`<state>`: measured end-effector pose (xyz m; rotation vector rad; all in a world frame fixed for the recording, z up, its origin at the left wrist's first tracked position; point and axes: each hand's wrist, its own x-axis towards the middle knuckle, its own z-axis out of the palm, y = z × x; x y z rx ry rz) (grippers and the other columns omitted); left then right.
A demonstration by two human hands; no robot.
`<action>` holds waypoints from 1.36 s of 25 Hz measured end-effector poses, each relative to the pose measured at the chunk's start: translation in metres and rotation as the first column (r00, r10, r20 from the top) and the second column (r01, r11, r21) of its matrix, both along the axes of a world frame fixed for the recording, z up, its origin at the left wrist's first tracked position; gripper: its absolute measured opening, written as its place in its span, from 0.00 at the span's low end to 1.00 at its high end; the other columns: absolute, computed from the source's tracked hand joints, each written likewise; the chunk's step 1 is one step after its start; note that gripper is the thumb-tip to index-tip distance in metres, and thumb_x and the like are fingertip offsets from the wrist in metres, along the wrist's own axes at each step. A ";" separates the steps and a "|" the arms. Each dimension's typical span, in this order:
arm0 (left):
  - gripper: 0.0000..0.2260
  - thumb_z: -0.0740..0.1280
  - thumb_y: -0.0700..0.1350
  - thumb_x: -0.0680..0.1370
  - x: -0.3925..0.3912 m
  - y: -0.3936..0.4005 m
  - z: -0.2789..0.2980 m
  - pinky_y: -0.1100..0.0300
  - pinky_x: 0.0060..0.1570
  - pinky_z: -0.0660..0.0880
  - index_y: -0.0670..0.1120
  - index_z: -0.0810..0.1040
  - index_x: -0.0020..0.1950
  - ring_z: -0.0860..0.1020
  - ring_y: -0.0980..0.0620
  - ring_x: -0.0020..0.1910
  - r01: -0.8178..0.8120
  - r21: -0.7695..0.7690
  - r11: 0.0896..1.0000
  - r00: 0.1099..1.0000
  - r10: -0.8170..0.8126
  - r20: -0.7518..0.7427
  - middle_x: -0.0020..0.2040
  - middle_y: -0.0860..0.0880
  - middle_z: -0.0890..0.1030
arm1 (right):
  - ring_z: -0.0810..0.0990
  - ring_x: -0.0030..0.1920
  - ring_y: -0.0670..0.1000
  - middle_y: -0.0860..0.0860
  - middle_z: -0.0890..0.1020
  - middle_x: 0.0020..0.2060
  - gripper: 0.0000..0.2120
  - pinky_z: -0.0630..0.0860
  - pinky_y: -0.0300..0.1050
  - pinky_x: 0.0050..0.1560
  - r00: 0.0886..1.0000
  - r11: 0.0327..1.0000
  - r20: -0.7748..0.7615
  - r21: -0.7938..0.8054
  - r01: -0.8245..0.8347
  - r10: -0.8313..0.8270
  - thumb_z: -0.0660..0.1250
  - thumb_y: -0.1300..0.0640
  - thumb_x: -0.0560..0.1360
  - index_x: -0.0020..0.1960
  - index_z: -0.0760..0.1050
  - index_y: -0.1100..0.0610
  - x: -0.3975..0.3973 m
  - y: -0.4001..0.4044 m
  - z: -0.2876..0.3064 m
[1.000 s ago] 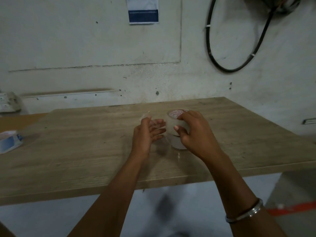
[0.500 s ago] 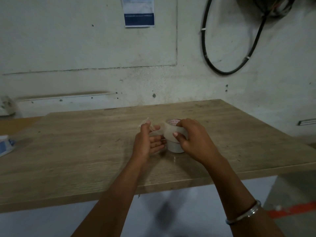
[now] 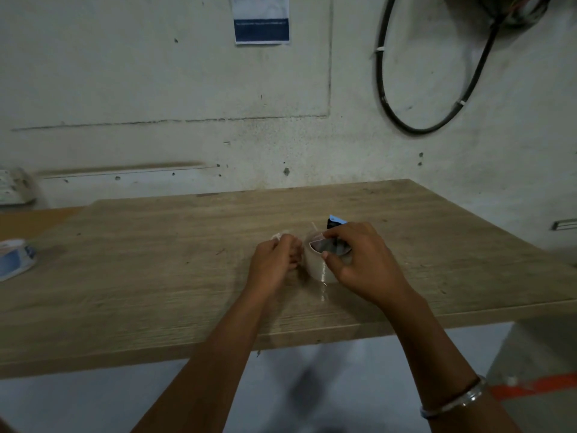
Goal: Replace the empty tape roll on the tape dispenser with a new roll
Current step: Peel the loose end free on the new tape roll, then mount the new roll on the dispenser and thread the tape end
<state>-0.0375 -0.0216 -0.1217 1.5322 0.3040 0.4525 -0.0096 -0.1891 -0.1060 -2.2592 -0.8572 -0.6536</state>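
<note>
Two hands meet mid-worktop point(image 3: 187, 260): your right hand point(image 3: 359, 260) grips the tape roll point(image 3: 315, 267) standing there; your left hand point(image 3: 274, 260) pinches its loose, crumpled tape end point(image 3: 278, 236).

A wooden tabletop point(image 3: 156, 276) stands against a stained, pale wall point(image 3: 125, 89) in dim light. A blue-and-white notice point(image 3: 261, 20) and a looped black cable point(image 3: 406, 120) hang there. Below lies grey floor point(image 3: 78, 407) with an orange stripe point(image 3: 537, 384).
</note>
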 end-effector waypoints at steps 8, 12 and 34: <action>0.14 0.60 0.44 0.80 -0.002 0.000 0.000 0.56 0.48 0.79 0.39 0.83 0.50 0.85 0.46 0.47 0.010 0.029 1.000 1.000 -0.010 -0.010 0.46 0.42 0.87 | 0.77 0.60 0.57 0.58 0.79 0.62 0.20 0.73 0.52 0.59 0.927 0.927 -0.223 0.156 0.340 -0.302 0.60 0.55 0.80 0.71 0.71 0.59 0.013 -0.009 0.001; 0.14 0.60 0.45 0.80 -0.005 -0.001 0.002 0.55 0.51 0.80 0.41 0.84 0.50 0.85 0.47 0.48 0.030 0.051 0.998 0.999 -0.029 -0.023 0.46 0.44 0.87 | 0.78 0.39 0.48 0.58 0.82 0.55 0.18 0.78 0.45 0.43 0.899 0.901 -0.353 0.247 0.357 -0.259 0.57 0.60 0.81 0.68 0.73 0.60 0.012 -0.011 -0.002; 0.19 0.63 0.58 0.70 -0.017 0.004 -0.003 0.40 0.43 0.82 0.44 0.81 0.32 0.85 0.42 0.35 -0.281 0.192 0.940 0.960 0.277 0.049 0.30 0.43 0.84 | 0.80 0.41 0.54 0.53 0.81 0.40 0.13 0.76 0.51 0.40 0.849 0.865 -0.462 0.283 0.414 -0.255 0.55 0.64 0.78 0.50 0.79 0.62 0.006 0.010 -0.019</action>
